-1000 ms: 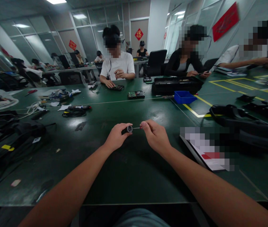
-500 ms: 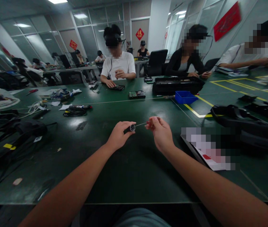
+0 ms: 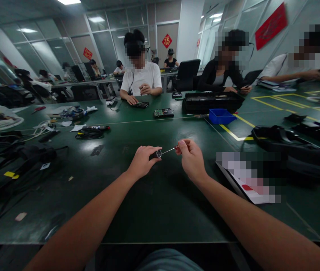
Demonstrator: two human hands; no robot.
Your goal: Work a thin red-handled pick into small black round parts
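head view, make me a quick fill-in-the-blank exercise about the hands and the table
1. The left hand grips a cylinder whose body is coloured ____.
2. The right hand holds a slim tool that points toward the ____ hand.
3. In front of the long black tray sits a small bin coloured ____.
4. The tabletop below both hands is coloured ____.

Missing words: black; left; blue; green.

Forward lane between cable bundle (image 3: 89,133) and blue bin (image 3: 222,117), circuit board (image 3: 163,113) at its far end.
I'm blocked on the right: flat white item (image 3: 246,177) near the right hand (image 3: 193,161), black strapped gear (image 3: 303,165) just beyond.
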